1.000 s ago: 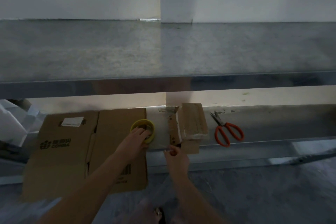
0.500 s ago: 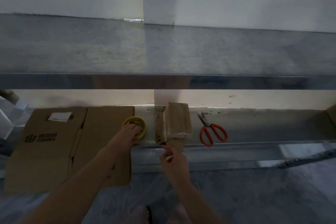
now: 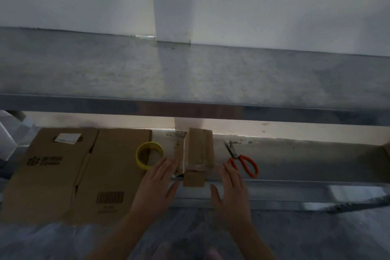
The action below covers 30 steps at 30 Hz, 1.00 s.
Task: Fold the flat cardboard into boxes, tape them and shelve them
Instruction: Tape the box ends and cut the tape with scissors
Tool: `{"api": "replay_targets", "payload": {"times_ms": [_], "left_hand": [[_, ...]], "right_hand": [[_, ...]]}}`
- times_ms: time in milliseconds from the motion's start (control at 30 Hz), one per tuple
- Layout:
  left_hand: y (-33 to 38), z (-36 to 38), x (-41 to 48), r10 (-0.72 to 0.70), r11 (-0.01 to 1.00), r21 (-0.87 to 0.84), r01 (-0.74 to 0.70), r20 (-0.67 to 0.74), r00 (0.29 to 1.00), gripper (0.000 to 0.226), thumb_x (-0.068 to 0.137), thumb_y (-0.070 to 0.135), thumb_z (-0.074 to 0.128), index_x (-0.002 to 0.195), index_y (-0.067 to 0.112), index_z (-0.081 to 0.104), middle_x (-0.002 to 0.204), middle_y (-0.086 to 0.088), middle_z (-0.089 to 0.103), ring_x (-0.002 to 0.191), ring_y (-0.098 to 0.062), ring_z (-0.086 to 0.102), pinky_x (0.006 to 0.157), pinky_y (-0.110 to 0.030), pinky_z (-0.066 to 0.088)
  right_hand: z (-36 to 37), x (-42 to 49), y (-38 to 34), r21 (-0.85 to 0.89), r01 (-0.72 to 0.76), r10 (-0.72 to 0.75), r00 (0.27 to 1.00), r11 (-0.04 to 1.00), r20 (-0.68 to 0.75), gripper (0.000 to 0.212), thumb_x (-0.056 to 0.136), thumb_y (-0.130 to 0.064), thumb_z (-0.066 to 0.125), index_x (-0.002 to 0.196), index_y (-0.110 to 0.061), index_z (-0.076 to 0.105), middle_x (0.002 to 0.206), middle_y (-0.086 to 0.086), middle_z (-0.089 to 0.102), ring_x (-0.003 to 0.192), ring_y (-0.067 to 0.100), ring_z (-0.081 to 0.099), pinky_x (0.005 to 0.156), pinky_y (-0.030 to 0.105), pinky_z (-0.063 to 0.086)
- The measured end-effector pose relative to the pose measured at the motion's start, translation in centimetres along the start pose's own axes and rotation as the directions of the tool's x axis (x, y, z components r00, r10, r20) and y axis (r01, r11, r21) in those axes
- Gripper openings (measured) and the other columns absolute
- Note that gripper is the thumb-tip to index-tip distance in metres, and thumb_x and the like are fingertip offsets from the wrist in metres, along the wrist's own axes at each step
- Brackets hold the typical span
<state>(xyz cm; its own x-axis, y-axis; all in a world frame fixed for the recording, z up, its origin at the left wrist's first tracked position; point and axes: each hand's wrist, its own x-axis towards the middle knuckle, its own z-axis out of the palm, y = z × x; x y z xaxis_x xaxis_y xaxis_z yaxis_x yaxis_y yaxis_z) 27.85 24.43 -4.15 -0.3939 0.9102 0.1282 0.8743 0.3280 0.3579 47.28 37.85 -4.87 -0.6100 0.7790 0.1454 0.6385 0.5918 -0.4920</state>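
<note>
Left hand (image 3: pixel 157 186) and right hand (image 3: pixel 231 191) both reach forward flat and empty, fingers straight and thumbs splayed wide. The left fingertips lie at the left flank of the box (image 3: pixel 199 150) and the right fingertips by its near right corner. In this dim, soft view they may be touching it, but I cannot tell. A white wall (image 3: pixel 274 6) fills the top. Below it runs the grey upper shelf (image 3: pixel 190 74), bare metal from side to side. Under that sits the lower shelf (image 3: pixel 295 154), where everything else lies. The flat cardboard (image 3: pixel 69 171) takes the left part of it and overhangs the front edge, showing a printed logo, a white label and a barcode. The box, small, brown and glossy with tape, stands in the middle between the two hands, its near flap jutting past the shelf's front lip. The tape (image 3: pixel 149 155), a yellow roll, lies flat on the cardboard's right edge, just left of the box and just beyond the left fingertips. The scissors (image 3: pixel 242 161), orange-handled, lie right of the box, blades toward the wall, near the right fingertips but apart from them.
</note>
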Motion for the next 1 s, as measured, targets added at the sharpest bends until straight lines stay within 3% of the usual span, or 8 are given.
{"api": "replay_targets", "payload": {"times_ms": [167,267,400,567,667,767,900,1000], "left_hand": [[3.7,0.7,-0.2,-0.062,0.994,-0.098,0.054,-0.077,0.995,0.051,0.097,0.041,0.035,0.137,0.015,0.053,0.142,0.001,0.050,0.132,-0.021,0.044,0.105,-0.040,0.041],[4.6,1.6,0.9,-0.154,0.984,-0.110,0.144,-0.097,0.983,0.045,0.098,0.035,0.047,0.138,0.014,0.052,0.140,-0.001,0.052,0.130,-0.021,0.046,0.106,-0.040,0.039],[5.4,2.5,2.1,-0.288,0.937,-0.212,0.277,-0.022,0.957,0.045,0.099,0.032,0.048,0.142,0.017,0.047,0.138,0.002,0.054,0.129,-0.016,0.043,0.109,-0.031,0.032],[6.8,3.3,2.6,-0.417,0.783,-0.495,0.377,0.032,0.908,0.031,0.097,0.030,0.053,0.128,0.034,0.053,0.109,0.015,0.066,0.102,-0.008,0.063,0.078,-0.021,0.047],[7.2,3.7,2.9,-0.394,0.751,-0.536,0.386,0.105,0.913,0.049,0.094,0.029,0.059,0.137,0.043,0.040,0.106,0.021,0.064,0.098,-0.002,0.063,0.079,-0.019,0.049],[7.1,4.1,3.6,-0.346,0.802,-0.475,0.362,0.123,0.930,0.058,0.092,0.028,0.064,0.142,0.041,0.038,0.116,0.014,0.067,0.098,-0.005,0.065,0.083,-0.023,0.053],[6.4,4.2,4.7,-0.316,0.863,-0.404,0.303,0.037,0.948,0.052,0.085,0.040,0.069,0.134,0.036,0.052,0.101,0.009,0.072,0.085,-0.006,0.067,0.075,-0.025,0.054],[5.9,4.6,5.7,-0.278,0.910,-0.315,0.269,0.015,0.960,0.051,0.084,0.041,0.070,0.131,0.029,0.056,0.106,0.001,0.071,0.092,-0.016,0.067,0.079,-0.031,0.054]], "right_hand": [[0.5,1.8,0.5,0.104,-0.024,0.011,0.993,0.994,0.121,0.060,0.093,-0.035,0.061,0.147,-0.024,0.039,0.150,-0.003,0.042,0.140,0.019,0.034,0.112,0.034,0.031],[1.1,2.6,0.2,0.250,-0.127,0.076,0.975,0.960,0.207,0.060,0.094,-0.032,0.060,0.149,-0.024,0.036,0.147,-0.005,0.045,0.135,0.014,0.041,0.109,0.032,0.037],[1.5,3.4,0.1,0.439,-0.251,0.132,0.950,0.862,0.284,0.056,0.095,-0.025,0.060,0.147,-0.024,0.039,0.137,-0.005,0.057,0.122,0.011,0.055,0.103,0.037,0.048],[0.9,3.6,0.9,0.532,-0.270,0.164,0.957,0.802,0.239,0.046,0.093,-0.034,0.058,0.138,-0.035,0.049,0.119,-0.023,0.060,0.109,-0.008,0.057,0.092,0.023,0.050],[0.5,3.6,2.5,0.532,-0.272,0.159,0.955,0.802,0.249,0.043,0.095,-0.023,0.061,0.137,-0.030,0.053,0.117,-0.012,0.066,0.106,0.002,0.063,0.091,0.023,0.053],[0.3,3.5,3.6,0.516,-0.255,0.145,0.959,0.817,0.245,0.041,0.094,-0.020,0.065,0.133,-0.029,0.057,0.110,-0.009,0.070,0.097,0.001,0.067,0.084,0.012,0.052],[0.2,4.2,3.6,0.489,-0.220,0.152,0.973,0.844,0.174,0.036,0.088,-0.020,0.073,0.122,-0.025,0.065,0.103,-0.008,0.069,0.090,0.002,0.067,0.075,0.005,0.047],[0.2,4.9,3.4,0.418,-0.153,0.106,0.986,0.895,0.132,0.034,0.084,-0.017,0.076,0.116,-0.022,0.064,0.102,-0.008,0.064,0.087,0.004,0.064,0.072,0.003,0.046]]}}
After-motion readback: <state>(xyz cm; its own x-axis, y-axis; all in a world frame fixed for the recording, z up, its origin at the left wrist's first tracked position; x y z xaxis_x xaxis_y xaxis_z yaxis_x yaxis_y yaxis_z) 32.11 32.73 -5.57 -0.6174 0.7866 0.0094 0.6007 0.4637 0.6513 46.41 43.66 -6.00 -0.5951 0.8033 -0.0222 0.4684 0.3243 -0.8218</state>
